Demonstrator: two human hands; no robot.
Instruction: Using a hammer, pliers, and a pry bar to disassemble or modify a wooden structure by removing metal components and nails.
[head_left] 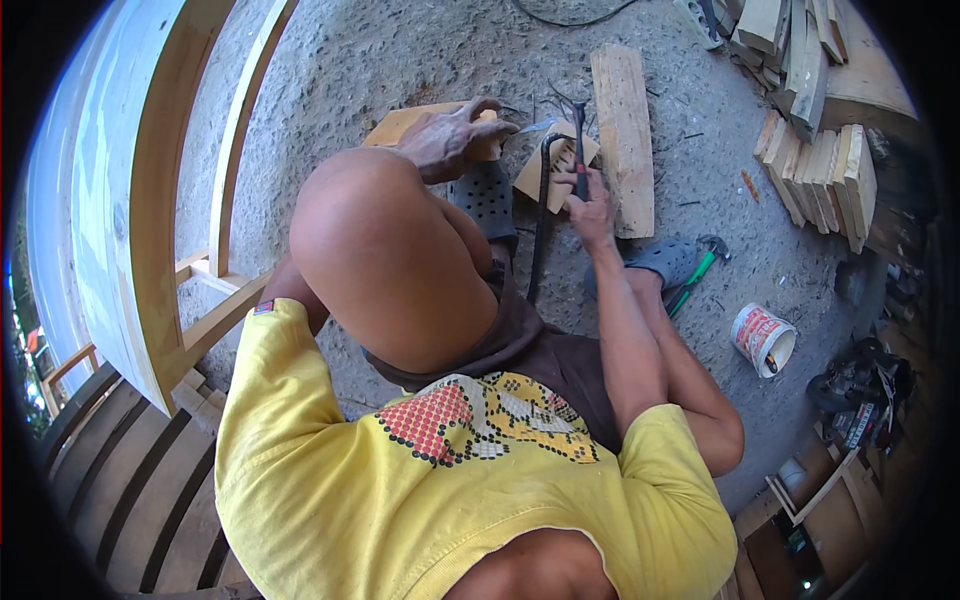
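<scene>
My left hand [447, 140] is closed around a short wooden block [400, 122] beside my raised knee; the fingertips curl over its right end. My right hand [590, 205] grips a tool with a red-and-black handle [581, 165] and a dark shaft pointing away from me. Its far end is forked or hooked, too unclear to name surely. Under it lies a small pale wood piece [540, 175]. A black pry bar [543, 205] with a bent top crosses that piece, just left of my right hand. A longer plank [622, 140] lies flat to the right.
By my right shoe lies a green-handled hammer [697, 280]. A white tub [763, 340] stands farther right. Stacked wood blocks [820, 185] and scrap timber [795, 60] fill the far right. A wooden frame [160, 190] rises on the left, above a slatted pallet [130, 490].
</scene>
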